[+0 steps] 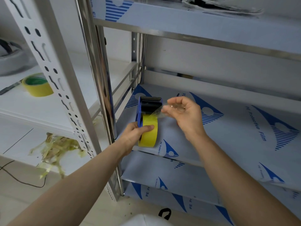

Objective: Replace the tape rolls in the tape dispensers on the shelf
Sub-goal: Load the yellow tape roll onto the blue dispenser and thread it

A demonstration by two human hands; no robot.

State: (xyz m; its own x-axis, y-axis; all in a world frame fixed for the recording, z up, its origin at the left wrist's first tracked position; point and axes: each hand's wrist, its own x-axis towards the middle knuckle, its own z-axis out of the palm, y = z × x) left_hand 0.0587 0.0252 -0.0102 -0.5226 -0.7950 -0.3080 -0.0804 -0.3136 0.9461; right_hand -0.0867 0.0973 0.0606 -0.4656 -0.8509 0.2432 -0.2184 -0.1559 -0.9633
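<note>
A blue tape dispenser (147,106) lies on the film-covered metal shelf (228,128), its black cutter end pointing away from me. A yellow tape roll (149,132) sits in it. My left hand (135,136) grips the roll and the dispenser's near end, thumb across the roll's face. My right hand (184,115) pinches the free end of the clear tape strip (157,114), which stretches from the roll up past the dispenser's right side.
A second yellow roll (38,86) stands on the white rack at left, behind a perforated post (57,75). A heap of used tape (55,150) lies on the lower white shelf. A chrome post (99,82) stands close to the dispenser. Black cable on the floor.
</note>
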